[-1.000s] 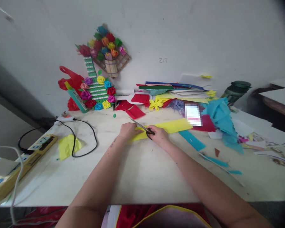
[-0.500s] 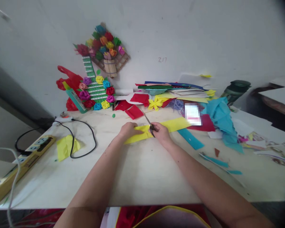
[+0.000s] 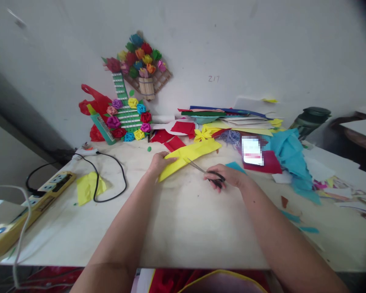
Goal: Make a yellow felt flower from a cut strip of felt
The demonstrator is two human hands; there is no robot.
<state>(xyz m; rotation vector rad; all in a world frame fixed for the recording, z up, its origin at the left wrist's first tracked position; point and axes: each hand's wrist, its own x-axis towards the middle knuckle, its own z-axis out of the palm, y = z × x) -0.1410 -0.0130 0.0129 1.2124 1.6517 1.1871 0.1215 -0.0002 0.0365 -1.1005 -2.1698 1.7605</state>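
Observation:
A long yellow paper strip slants up to the right over the table. My left hand grips its left end, with the thumb lying on top. In my right hand is a pair of scissors with black handles, the fingers in the loops. The blades point up and left, and their tips meet the strip's lower edge near its middle. Whether the blades are cutting into the paper I cannot make out. A yellow paper flower lies just behind the strip.
Behind are a stack of coloured paper, red pieces and a paper-flower craft. A phone and blue crepe paper lie to the right. A glue bottle, black cable and power strip are on the left.
The scissors have moved right and down from the strip's middle and now point up-left at its lower edge. The strip's right end has swung up and away from the phone. My left hand keeps its grip.

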